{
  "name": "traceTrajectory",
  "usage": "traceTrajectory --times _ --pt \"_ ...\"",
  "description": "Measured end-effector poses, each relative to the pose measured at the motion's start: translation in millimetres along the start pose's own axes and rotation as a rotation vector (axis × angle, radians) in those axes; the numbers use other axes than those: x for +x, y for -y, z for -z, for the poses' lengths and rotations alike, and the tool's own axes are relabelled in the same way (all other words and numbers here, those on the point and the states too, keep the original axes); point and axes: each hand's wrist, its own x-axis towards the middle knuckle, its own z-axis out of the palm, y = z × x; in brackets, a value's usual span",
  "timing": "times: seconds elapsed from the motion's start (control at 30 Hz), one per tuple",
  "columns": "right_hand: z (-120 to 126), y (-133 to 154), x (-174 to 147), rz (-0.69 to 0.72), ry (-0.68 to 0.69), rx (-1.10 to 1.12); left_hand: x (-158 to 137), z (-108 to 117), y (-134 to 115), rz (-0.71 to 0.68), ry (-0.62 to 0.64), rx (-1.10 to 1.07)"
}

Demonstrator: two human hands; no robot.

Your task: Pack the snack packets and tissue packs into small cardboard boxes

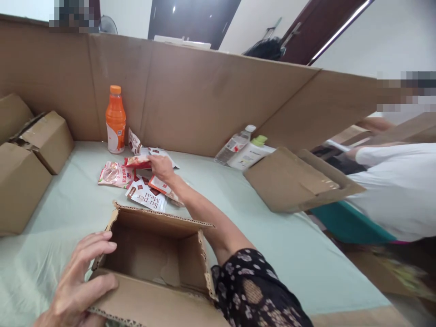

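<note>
An open cardboard box [146, 254] with nothing visible inside stands in front of me. My left hand [81, 272] grips its left wall, fingers over the rim and thumb on the near flap. Beyond the box, my right hand [161, 168] is closed on a small red-and-white snack packet [138, 161]. Around it lie a pink snack packet [116, 175], a white "Super Meal" pouch [148, 195] and an orange-edged packet [161, 186], partly under my right forearm. Another white pouch [134, 141] leans by the cardboard wall.
An orange drink bottle [116, 120] stands by the cardboard partition [200, 91]. A clear bottle [235, 145] and a white green-capped bottle [252, 154] lean beside a tilted cardboard box [289, 181]. Closed boxes [23, 181] sit at left. Another person in a white top [402, 190] is at right.
</note>
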Motion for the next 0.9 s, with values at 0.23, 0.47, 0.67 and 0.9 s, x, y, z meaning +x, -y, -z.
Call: traceTrajectory --times 0.23,0.47,0.67,0.9 --pt "101 -19 -98 -0.019 -0.392 0.663 6 -3 6 -0.036 -0.029 -0.025" --pt "200 56 -219 0.054 -0.249 1.02 11 -6 2 -0.004 -0.086 0.021" --pt "180 107 -238 0.037 0.294 0.403 1 -1 -8 -0.009 -0.159 0.138" --pt "181 125 -223 0.142 0.573 0.044 -13 19 -16 -0.047 -0.115 0.272"
